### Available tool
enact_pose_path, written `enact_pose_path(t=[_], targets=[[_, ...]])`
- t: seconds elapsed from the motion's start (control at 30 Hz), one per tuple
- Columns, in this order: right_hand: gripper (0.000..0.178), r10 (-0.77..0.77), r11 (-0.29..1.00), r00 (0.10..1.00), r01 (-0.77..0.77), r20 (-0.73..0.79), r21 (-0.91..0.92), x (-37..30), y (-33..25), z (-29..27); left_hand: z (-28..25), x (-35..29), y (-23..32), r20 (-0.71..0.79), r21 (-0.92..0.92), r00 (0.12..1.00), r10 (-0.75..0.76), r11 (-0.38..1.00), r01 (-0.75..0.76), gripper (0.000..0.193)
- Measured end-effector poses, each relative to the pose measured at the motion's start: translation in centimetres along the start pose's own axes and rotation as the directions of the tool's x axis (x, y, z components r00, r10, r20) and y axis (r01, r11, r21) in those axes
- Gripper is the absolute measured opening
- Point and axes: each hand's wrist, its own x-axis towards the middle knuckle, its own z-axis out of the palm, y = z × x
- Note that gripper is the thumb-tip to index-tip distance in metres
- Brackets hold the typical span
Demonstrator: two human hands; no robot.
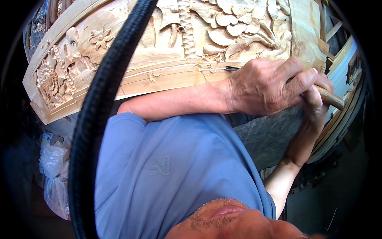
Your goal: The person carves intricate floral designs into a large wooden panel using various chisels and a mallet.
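A wood-carving chisel with a wooden handle (pixel 333 98) lies low across the front border of a carved wooden panel (pixel 167 81), its dark tip pointing left. My left hand (pixel 264 85) is closed over the shank, hiding most of it. Behind it, my right hand (pixel 317 99) grips the handle, its fingers partly covered by the left. The blade tip touches or nearly touches a thin pale cut line along the border. Curled shavings (pixel 152 76) lie beside this line. Leaves, flowers and a twisted column stand in relief on the panel.
A black braided strap (pixel 105 87) crosses the view on the left. Clear plastic bags (pixel 55 171) hang or lie at the lower left. Stacked boards (pixel 338 123) stand at the right, near my right forearm. A dark grey surface (pixel 262 139) shows below the panel.
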Motion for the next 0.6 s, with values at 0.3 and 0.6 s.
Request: enact_pose_path(t=[0.3,0.6], targets=[[0.033,0.121,0.944,0.989,-0.141,0.087,0.298,2.2,0.4,3.7,-1.6,-0.9,-0.5,0.027,0.167,0.999,-0.041,0.985,0.036,0.053],[0.044,-0.189,0.958,0.946,0.237,-0.263,0.163,-5.4,-1.1,2.4,-1.9,-3.1,3.7,0.139,0.081,0.966,0.216,0.97,-0.229,0.043]])
